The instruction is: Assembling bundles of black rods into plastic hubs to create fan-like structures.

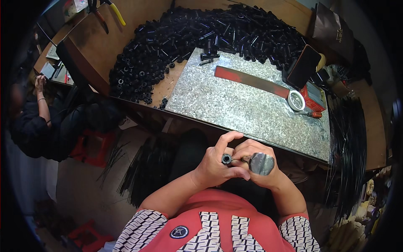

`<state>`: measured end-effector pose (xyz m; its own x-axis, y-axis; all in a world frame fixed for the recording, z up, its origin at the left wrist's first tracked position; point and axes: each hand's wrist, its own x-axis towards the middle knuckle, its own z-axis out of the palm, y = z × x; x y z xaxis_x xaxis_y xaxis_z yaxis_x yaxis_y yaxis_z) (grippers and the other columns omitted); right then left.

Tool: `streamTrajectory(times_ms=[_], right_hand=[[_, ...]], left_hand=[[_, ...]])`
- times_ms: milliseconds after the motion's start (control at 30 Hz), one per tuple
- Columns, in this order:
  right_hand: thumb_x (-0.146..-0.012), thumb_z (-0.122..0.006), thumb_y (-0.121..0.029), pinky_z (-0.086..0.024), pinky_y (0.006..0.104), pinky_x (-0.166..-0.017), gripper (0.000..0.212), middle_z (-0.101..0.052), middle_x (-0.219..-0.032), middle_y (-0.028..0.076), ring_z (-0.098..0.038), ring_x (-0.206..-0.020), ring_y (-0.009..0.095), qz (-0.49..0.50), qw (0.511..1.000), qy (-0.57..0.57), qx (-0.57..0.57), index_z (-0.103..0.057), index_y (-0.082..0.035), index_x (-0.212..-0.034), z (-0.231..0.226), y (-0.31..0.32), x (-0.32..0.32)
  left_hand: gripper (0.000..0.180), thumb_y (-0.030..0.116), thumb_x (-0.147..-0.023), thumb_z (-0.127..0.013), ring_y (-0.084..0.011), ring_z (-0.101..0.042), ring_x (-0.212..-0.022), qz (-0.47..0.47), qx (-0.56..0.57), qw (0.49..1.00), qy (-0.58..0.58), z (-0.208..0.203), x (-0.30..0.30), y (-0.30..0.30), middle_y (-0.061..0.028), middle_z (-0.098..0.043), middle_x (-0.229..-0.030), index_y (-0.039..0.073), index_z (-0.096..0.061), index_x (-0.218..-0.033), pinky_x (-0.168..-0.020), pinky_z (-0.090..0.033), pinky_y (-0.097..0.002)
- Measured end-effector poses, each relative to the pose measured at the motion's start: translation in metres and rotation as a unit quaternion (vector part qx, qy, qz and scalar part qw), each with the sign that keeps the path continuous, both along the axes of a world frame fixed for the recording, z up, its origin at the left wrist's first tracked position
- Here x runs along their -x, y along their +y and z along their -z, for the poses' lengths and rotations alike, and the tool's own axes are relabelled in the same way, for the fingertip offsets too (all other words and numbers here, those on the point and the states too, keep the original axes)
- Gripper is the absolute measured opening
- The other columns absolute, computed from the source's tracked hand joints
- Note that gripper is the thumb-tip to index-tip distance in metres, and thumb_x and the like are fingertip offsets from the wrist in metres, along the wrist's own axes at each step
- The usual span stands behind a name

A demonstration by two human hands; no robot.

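You held the black tube [226,158] in your left hand [213,164], between the curled fingers and the thumb, with the index finger raised clear of its rim. Your right hand [253,149] was closed around a faceted metal tool [261,164]; its grip below the head was hidden. The two hands met in front of your body, just off the near edge of the speckled surface [222,101], so the tube was in the air, not resting on the board. Whether your right fingertips also pinched a thin piece between the hands could not be told.

The step in hand appeared to be steadying the tube beside the tool. Doing it well called for a firm, even left grip, fingertips clear of the open mouth, and both wrists braced close together. The metal head needed a secure hold so that it would not knock the rim; excess squeeze could have let the smooth tube slip or turn.

The tube's open end pointed up toward your head. Its long axis ran roughly along your line of sight, nearly upright; its lower end was concealed, so the exact tilt could not be determined.
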<state>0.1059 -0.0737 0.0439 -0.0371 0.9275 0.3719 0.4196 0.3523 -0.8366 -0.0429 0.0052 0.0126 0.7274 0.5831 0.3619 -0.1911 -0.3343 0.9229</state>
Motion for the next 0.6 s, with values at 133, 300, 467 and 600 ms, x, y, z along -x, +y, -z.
streamTrajectory(times_ms=[133, 300, 467, 600], right_hand=[[-0.07, -0.067, 0.002, -0.051, 0.0309, -0.061, 0.016, -0.062, -0.081, 0.011, -0.062, -0.071, 0.023, -0.001, 0.999, -0.043, -0.032, -0.063, 0.0, -0.085, -0.002, 0.002, 0.001], [-0.072, -0.066, 0.0, -0.05, 0.0308, -0.06, 0.013, -0.062, -0.08, 0.01, -0.062, -0.071, 0.023, 0.004, 0.997, -0.057, -0.044, -0.062, -0.001, -0.085, -0.003, 0.001, 0.004], [-0.072, -0.067, 0.001, -0.049, 0.0315, -0.058, 0.013, -0.06, -0.078, 0.011, -0.061, -0.069, 0.024, -0.005, 0.997, -0.067, -0.05, -0.061, -0.001, -0.084, -0.003, 0.003, 0.005], [-0.069, -0.067, 0.003, -0.047, 0.0336, -0.056, 0.017, -0.056, -0.076, 0.01, -0.058, -0.066, 0.026, 0.01, 0.995, -0.075, -0.058, -0.06, -0.002, -0.083, 0.0, 0.007, 0.008]], left_hand=[[0.074, 0.008, -0.069, -0.079, -0.0138, -0.062, -0.056, -0.006, -0.019, 1.0, -0.002, -0.003, 0.001, 0.0, -0.0034, -0.06, -0.06, 0.002, -0.037, -0.129, -0.054, -0.046, -0.0235], [0.071, 0.008, -0.071, -0.078, -0.0099, -0.061, -0.058, -0.003, -0.028, 1.0, 0.005, 0.002, 0.004, 0.002, -0.0035, -0.061, -0.063, 0.003, -0.037, -0.129, -0.053, -0.044, -0.0221], [0.076, 0.016, -0.073, -0.08, -0.0128, -0.062, -0.06, 0.047, 0.038, 0.998, 0.004, 0.011, 0.006, 0.004, -0.0066, -0.061, -0.064, 0.003, -0.034, -0.132, -0.057, -0.047, -0.0252], [0.072, 0.01, -0.074, -0.076, -0.0126, -0.062, -0.058, 0.037, 0.037, 0.999, 0.004, 0.009, 0.005, 0.005, -0.0061, -0.061, -0.062, 0.003, -0.034, -0.132, -0.055, -0.046, -0.0247]])
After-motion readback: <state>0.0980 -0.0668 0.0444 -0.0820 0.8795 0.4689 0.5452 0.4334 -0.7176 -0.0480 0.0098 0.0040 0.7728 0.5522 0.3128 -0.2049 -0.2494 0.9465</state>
